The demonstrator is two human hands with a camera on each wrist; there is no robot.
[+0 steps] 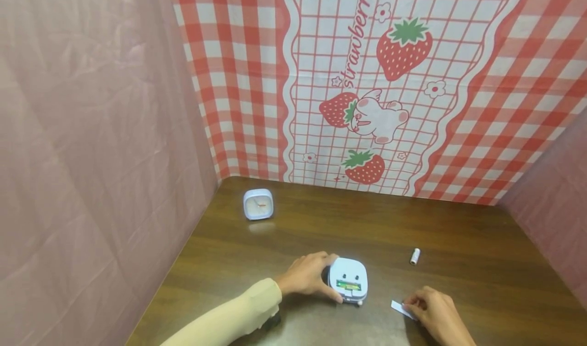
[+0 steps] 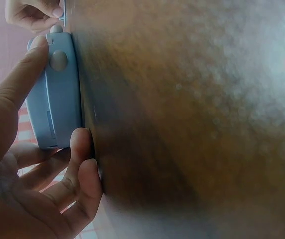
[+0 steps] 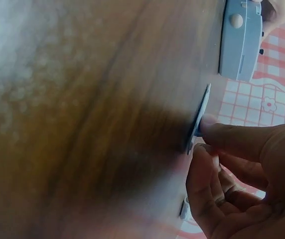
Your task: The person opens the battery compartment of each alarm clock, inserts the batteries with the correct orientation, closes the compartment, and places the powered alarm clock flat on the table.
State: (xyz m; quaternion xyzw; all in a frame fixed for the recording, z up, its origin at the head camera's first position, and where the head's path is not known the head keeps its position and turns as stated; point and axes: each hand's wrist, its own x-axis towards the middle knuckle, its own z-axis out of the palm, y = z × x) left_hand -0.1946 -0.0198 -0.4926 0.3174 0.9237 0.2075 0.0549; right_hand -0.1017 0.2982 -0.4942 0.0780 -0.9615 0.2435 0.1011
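Observation:
A small pale blue alarm clock [image 1: 349, 267] lies with its back up on the brown table. Its battery compartment [image 1: 348, 285] is uncovered, and a green battery shows inside. My left hand [image 1: 309, 274] holds the clock from its left side, thumb along the near edge and fingers round the far side. To the right, my right hand [image 1: 433, 310] pinches a flat white battery cover [image 1: 400, 308] between thumb and fingers, close over the tabletop. In the right wrist view the cover [image 3: 200, 117] is seen edge-on, tilted.
A white battery [image 1: 415, 256] lies on the table [image 1: 321, 223] beyond my right hand. At the back left stands a second small alarm clock [image 1: 258, 204], its dial facing me. A strawberry-print cloth [image 1: 312, 132] hangs behind the table, with a pink curtain [image 1: 101, 147] on the left.

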